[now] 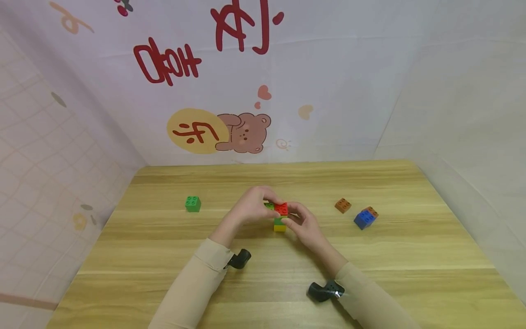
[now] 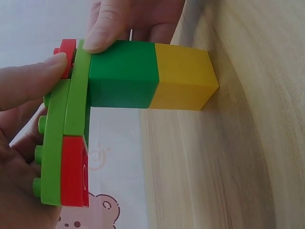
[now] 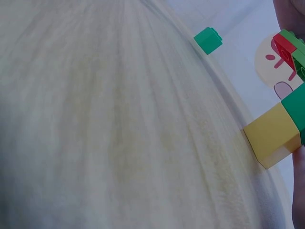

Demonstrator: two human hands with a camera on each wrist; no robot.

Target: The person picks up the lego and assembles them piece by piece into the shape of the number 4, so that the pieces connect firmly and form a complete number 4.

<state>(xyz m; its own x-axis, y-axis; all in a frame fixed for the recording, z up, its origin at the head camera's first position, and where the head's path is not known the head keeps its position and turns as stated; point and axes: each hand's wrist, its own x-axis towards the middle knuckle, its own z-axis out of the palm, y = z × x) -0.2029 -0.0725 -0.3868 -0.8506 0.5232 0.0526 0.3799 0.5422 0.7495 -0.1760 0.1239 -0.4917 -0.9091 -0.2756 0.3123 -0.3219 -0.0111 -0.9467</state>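
Observation:
A tower of toy building bricks stands on the wooden table, a yellow brick (image 1: 280, 228) at its foot. Over that sits a dark green brick (image 2: 124, 74), topped by light green bricks (image 2: 55, 148) that jut out to the left. A red brick (image 2: 75, 171) hangs under their outer end. My left hand (image 1: 251, 205) pinches another red brick (image 1: 281, 209) on top, its thumb at the brick's side. With thumb and fingers on opposite sides, my right hand (image 1: 307, 228) holds the tower near the top of the dark green brick.
Apart to the left stands a green brick (image 1: 192, 204). On the right lie a brown brick (image 1: 343, 205) and a blue brick (image 1: 364, 220) with another brown brick (image 1: 371, 211) against it. A printed white cloth (image 1: 328, 91) hangs behind the table (image 1: 271, 283).

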